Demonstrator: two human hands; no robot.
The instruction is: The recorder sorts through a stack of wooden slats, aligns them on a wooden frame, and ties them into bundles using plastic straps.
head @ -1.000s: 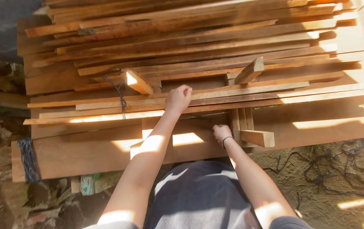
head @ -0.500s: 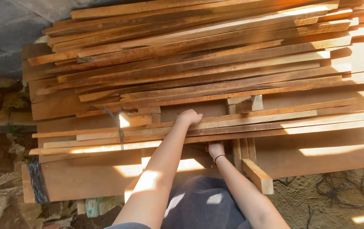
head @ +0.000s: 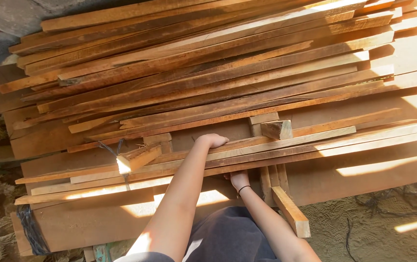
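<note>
Stacked timber fills the view; long slats point(head: 286, 145) run crosswise, my left hand point(head: 212, 140) curled over them, right hand point(head: 240, 180) gripping beneath.

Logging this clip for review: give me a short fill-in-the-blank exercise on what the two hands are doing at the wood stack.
1. Both hands touch a stack of long wooden ____.
2. The left hand rests on ____ of the long planks at the front of the stack.
3. The right hand sits ____ those same planks, at their near edge.
4. On the right wrist is a thin ____ band.

Missing words: planks; top; below; black
</note>
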